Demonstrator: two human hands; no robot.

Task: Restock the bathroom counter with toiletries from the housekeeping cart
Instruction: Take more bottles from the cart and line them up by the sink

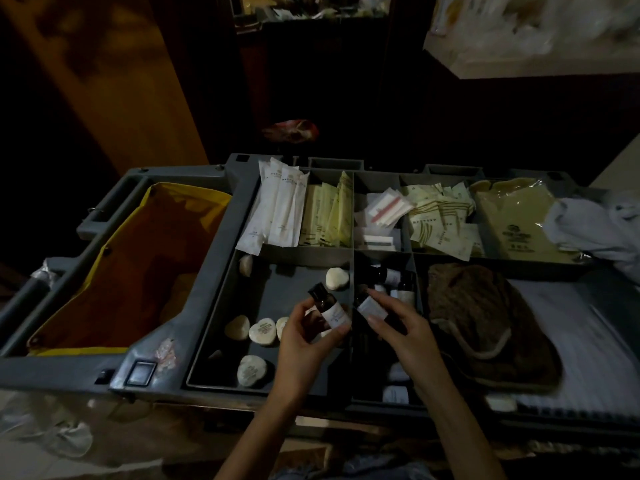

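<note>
Housekeeping cart (211, 216), top tray, dim light. Landmark: narrow middle compartment (353, 271) of the tray.

- Left hand (304, 341): just left of the compartment, over the soap bin. Fingers (341, 329) curled round a small dark bottle (329, 306) with black cap and white label, tilted with the cap up-left.
- Right hand (401, 329): over the compartment. Thumb and forefinger pinch a second small bottle (369, 307), white label showing, cap end hidden in the dark.
- Inside the compartment, beyond the right hand: more dark bottles (403, 289).
- Left of it: round wrapped soaps (262, 331) scattered in the wide bin.
- Right of it: brown knitted cloth (485, 317).
- Behind it, to the left: white sachets (277, 209) and pale yellow packets (329, 216).
- Far left of it: yellow-rimmed bag (121, 271).
</note>
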